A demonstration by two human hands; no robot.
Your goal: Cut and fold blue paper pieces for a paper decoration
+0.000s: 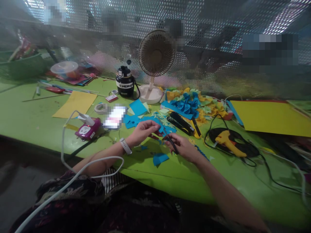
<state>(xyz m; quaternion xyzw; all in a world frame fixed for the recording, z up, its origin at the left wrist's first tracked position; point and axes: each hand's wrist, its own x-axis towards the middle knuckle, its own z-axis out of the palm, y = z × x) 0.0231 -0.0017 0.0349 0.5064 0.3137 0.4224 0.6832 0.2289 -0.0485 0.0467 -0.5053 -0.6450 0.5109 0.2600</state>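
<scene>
My right hand [183, 147] is closed around a pair of dark scissors [173, 143], whose blades point up and left. Just left of the blades, the thumb and fingers of my left hand [145, 129] are pinched together; what they hold is too small to make out. Blue paper scraps [131, 121] and pale green clippings lie behind my hands. A cut blue piece of paper [160, 159] rests on the green table [155, 178] in front of them. Beyond the scissors lies a black stapler [181, 123], beside a yellow and black cutter knife [196, 127].
Crumpled blue paper pieces [188, 103] are heaped at the back. A yellow glue gun [229, 144] with a looping cord lies right. At left are a purple power socket [87, 129], a phone [115, 117] and a white cable [97, 161]. Behind stand a fan [156, 55] and a black bottle [124, 82].
</scene>
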